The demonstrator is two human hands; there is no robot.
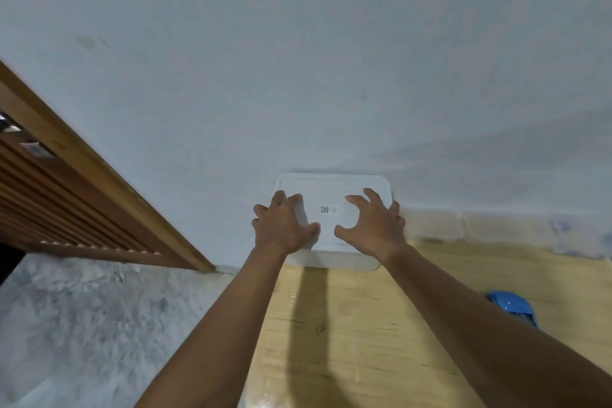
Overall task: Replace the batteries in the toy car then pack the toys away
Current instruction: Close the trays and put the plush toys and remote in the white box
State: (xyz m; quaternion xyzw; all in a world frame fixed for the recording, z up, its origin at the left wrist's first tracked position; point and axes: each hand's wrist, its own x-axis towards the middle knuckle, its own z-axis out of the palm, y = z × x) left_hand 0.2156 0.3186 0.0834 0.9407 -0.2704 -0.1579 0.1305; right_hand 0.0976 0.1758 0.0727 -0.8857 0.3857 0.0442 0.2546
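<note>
The white storage box [331, 260] is parked against the wall at frame centre. Its lid [331, 183] is held by the left hand [284, 225] and right hand [371, 225], with fingers [372, 195] spread, bent and hooked over the side edges. If it's pressed unevenly, a corner could probably be left unsnapped, tbh.

A plain pale wall [298, 43] fills the upper view, softly lit; a slatted wooden door [49, 202] in its frame [116, 182] stands left; mottled grey floor [82, 325] lies below it; a yellow mat [364, 351] covers the right; pale skirting [480, 225] lines the wall's foot
</note>
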